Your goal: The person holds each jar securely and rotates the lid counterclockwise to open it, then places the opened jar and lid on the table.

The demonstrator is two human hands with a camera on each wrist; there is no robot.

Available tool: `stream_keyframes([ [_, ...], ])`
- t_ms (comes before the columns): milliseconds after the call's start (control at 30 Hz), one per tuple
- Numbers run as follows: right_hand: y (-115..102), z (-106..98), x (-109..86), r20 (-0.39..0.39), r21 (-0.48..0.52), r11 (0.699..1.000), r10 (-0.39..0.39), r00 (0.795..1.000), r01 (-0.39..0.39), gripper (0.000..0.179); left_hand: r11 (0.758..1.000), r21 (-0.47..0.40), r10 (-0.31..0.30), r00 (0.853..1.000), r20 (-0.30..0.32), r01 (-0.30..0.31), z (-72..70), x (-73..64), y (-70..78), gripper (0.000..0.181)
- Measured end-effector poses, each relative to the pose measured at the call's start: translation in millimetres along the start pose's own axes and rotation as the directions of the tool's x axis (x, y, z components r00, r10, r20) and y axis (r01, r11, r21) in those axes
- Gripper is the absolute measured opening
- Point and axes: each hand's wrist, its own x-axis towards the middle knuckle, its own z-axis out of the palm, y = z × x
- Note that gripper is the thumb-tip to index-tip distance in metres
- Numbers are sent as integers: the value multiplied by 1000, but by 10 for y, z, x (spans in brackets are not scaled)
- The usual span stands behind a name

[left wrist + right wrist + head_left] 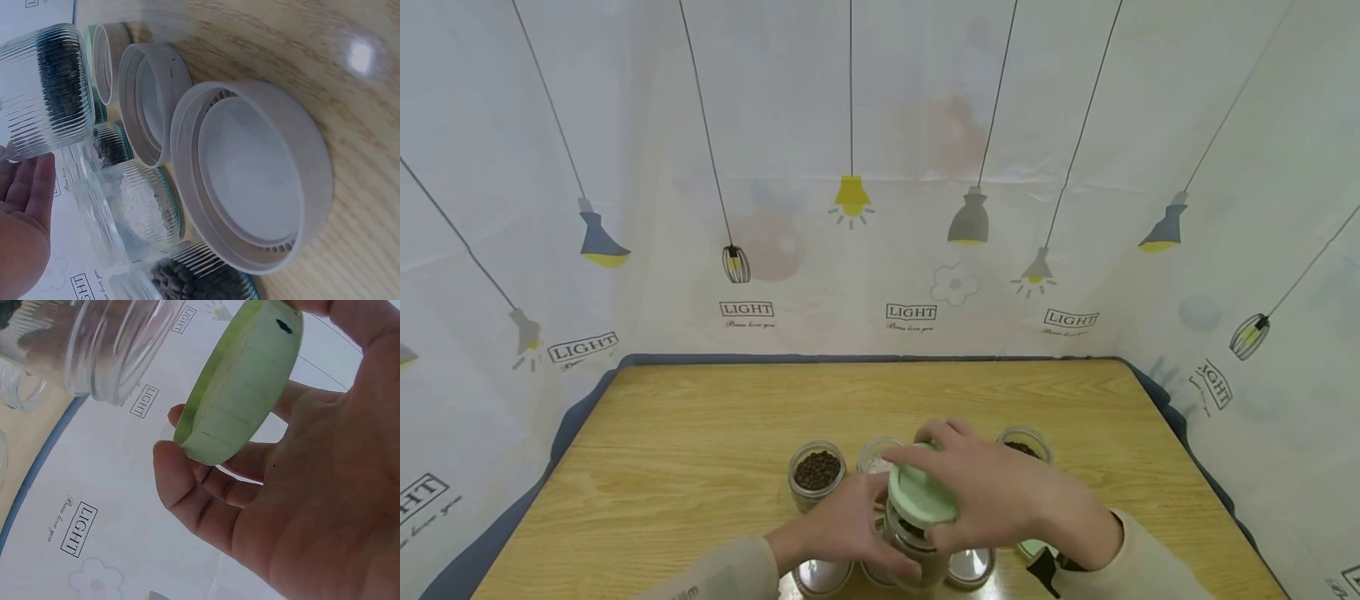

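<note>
My left hand [842, 523] grips a ribbed clear glass jar [44, 94] by its side, lifted off the table. Dark contents fill part of this jar. With the fingers of my right hand [1000, 487] I hold a light green lid [917, 493] by its rim. In the right wrist view the lid [247, 394] is tilted and stands apart from the open glass mouth [106, 356]. A small dark mark shows on the lid's side. The head view has the lid directly over the jar, hiding much of its opening.
Open jars stand behind my hands: one with dark brown grains [817, 472], one with white contents [147, 203], one with dark contents [1024, 442] at right. Upturned pale lids [250, 169] lie near the table's front edge. Another green lid [1033, 547] is by my right wrist.
</note>
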Motion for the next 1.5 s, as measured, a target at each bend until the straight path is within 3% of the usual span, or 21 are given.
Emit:
stream_keyframes([
  [333, -20, -78, 10, -42, 8, 1000, 4, 999, -4, 75, 998, 53, -36, 999, -6, 36, -116, -52, 53, 66],
  [667, 12, -225, -17, -118, -11, 1000, -24, 993, 23, 79, 990, 139, 32, 996, -80, -20, -279, -154, 109, 81],
  [867, 20, -240, -1, -98, 2, 999, 32, 995, -32, 78, 987, 161, 14, 995, -100, 2, -427, -285, 167, 80],
  [1233, 72, -132, 124, -35, 5, 997, 77, 996, -76, 73, 993, 118, -12, 991, -132, 28, -732, -537, 206, 78],
  [1500, 71, 87, 305, 38, -1, 999, 41, 998, -41, 73, 986, 158, -28, 989, -147, 52, -943, -690, 202, 78],
])
